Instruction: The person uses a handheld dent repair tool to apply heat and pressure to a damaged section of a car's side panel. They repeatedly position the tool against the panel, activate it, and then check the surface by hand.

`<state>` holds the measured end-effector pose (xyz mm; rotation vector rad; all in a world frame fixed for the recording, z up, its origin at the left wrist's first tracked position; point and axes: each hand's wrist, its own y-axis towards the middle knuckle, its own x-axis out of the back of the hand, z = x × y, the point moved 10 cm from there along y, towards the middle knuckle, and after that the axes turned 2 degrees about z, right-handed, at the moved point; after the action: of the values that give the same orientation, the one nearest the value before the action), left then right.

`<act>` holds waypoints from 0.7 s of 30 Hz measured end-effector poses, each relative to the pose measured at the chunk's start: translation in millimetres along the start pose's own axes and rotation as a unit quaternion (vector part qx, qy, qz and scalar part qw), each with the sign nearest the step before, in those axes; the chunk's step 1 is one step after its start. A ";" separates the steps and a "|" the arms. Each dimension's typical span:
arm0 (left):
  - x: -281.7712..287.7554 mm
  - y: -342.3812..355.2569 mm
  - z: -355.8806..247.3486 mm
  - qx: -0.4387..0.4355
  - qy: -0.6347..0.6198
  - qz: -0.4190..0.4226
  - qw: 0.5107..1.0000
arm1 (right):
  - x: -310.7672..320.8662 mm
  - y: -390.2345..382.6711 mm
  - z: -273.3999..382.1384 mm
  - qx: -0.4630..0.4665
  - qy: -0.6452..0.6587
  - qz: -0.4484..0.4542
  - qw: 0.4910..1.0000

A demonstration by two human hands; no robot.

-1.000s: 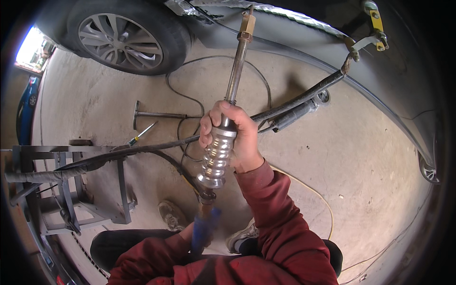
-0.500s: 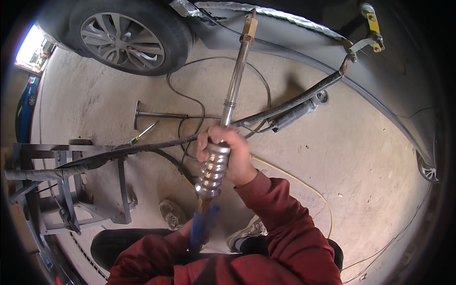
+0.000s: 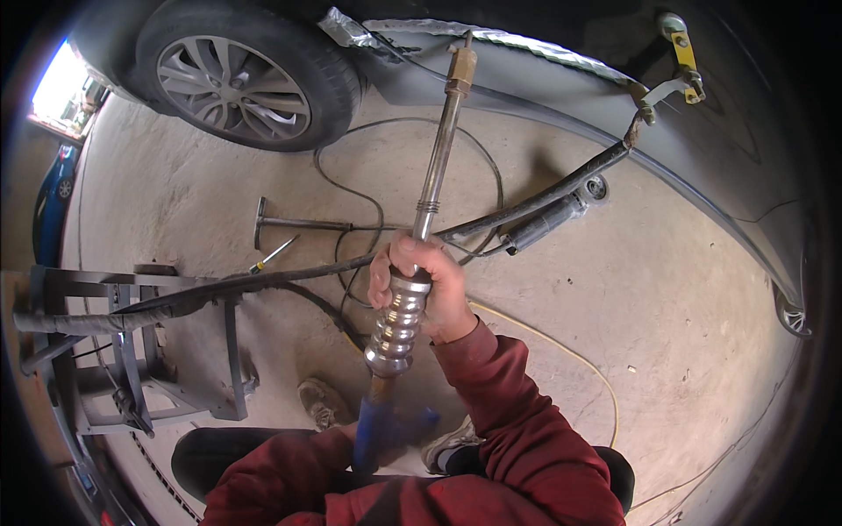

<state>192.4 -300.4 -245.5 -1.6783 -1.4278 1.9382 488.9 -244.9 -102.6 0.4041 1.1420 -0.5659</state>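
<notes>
A slide hammer (image 3: 438, 171) slants from my lap up to the dark car. Its brass-coloured end and thin tip meet the edge of the car's sill (image 3: 491, 83). My right hand (image 3: 443, 285) is closed round the upper end of the ribbed steel weight (image 3: 399, 324), its fingers wrapped over the shaft. At the lower end, my left hand (image 3: 345, 431) is on the blue handle (image 3: 373, 430). That handle and a blurred blue part beside it hide most of the left fingers.
A car wheel (image 3: 241, 88) stands at the far left. A dark bar (image 3: 544, 188) crosses behind the hammer, from a metal frame (image 3: 232, 351) to a yellow bracket (image 3: 684, 57) on the car. A grinder-like tool (image 3: 553, 219), T-shaped tool (image 3: 303, 223), screwdriver (image 3: 276, 252) and cables lie on the floor.
The whole view has shifted slightly, so the car and tools sit lower. The blue handle looks turned, its blurred side part now farther right. Both hands keep their holds.
</notes>
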 end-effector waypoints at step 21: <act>-5.4 8.2 -3.9 0.004 -0.062 -0.043 0.997 | -2.5 -4.7 13.6 0.009 0.013 0.031 0.999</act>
<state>200.9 -306.3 -247.7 -1.4905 -1.5077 2.0289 495.2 -255.9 -95.3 0.4612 1.1454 -0.5175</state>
